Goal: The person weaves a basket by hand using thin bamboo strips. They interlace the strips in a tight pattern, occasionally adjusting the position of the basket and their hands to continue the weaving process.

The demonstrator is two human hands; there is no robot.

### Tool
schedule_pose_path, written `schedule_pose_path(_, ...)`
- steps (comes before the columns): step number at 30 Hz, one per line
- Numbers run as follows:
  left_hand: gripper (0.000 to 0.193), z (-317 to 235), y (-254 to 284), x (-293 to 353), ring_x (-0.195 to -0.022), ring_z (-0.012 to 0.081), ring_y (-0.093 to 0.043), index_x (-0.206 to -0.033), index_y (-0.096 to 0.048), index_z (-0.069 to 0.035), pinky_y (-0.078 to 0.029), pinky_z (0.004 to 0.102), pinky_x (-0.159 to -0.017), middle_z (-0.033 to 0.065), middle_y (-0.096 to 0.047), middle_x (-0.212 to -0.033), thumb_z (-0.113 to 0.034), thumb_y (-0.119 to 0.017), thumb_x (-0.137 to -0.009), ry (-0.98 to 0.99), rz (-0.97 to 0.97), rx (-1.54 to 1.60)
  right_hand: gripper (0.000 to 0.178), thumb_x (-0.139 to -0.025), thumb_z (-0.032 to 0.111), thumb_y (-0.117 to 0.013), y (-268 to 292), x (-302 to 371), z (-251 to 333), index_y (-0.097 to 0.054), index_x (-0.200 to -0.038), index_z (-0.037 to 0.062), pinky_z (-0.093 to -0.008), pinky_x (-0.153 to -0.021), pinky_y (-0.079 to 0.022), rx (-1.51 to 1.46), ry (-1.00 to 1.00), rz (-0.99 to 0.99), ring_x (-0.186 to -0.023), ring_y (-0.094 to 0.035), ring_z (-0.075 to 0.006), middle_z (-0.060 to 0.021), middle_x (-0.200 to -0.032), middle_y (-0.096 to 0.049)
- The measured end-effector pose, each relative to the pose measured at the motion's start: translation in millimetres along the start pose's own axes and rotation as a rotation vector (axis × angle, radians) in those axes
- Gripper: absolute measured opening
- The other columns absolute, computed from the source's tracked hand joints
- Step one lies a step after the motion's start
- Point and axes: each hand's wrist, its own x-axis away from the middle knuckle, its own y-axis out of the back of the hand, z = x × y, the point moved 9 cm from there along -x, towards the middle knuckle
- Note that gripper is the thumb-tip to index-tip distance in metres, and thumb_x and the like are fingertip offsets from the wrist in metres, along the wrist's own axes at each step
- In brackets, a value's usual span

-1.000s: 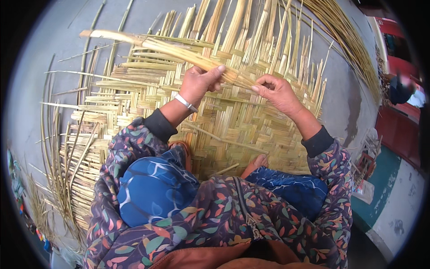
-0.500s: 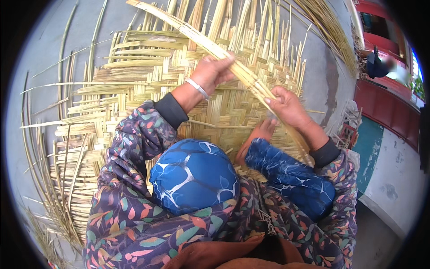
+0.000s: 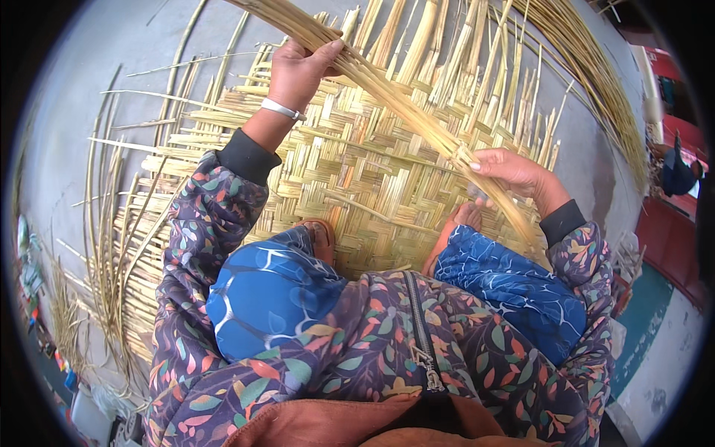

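Note:
A long, flattened reed strip (image 3: pixel 406 112), split lengthwise into fibres, slants from the upper left down to the right across the view. My left hand (image 3: pixel 302 71), with a pale bracelet at its wrist, pinches its upper part between thumb and fingers. Lower down, my right hand (image 3: pixel 510 170) grips the strip near a knot-like joint, and its tail hangs past that hand towards my right knee. Beneath the strip lies a half-woven reed mat (image 3: pixel 372 175) in a twill pattern, with loose ends fanning out at its far and left edges. My feet rest on the mat.
A bundle of long thin reeds (image 3: pixel 588 67) lies on the grey floor at the far right. More loose stalks (image 3: pixel 100 246) spread along the left. Another person (image 3: pixel 679 171) is at the right edge, by a red and teal wall (image 3: pixel 644 328).
My left hand has moved left and away from me along with the strip; my right hand has shifted right. The view has tilted, so both my feet now show.

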Motion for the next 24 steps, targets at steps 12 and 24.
schedule_pose_path(12, 0.017, -85, -111, -4, -0.079, 0.0178, -0.066, -0.102, -0.06, -0.004, -0.057, 0.0314, -0.069, 0.0081, -0.067, -0.089, -0.015, -0.062, -0.089, -0.126, 0.139, -0.082, 0.051, -0.09, 0.041, -0.058, 34, 2, 25, -0.046, -0.122, 0.0031, -0.0248, -0.055, -0.058, 0.013, 0.387, 0.009, -0.069, -0.067, -0.0169, -0.0132, -0.089, -0.063)
schedule_pose_path(24, 0.036, 27, -191, -72, -0.104, 0.0266, -0.063, -0.125, -0.047, 0.004, -0.054, 0.033, -0.088, 0.0171, -0.063, -0.109, -0.013, -0.051, -0.094, 0.269, 0.41, -0.299, 0.034, -0.098, 0.022, -0.045, 162, 82, 68, -0.05, -0.12, -0.0027, -0.0271, -0.06, -0.056, 0.181, 0.767, -0.992, -0.07, -0.067, -0.0163, -0.0128, -0.089, -0.064)
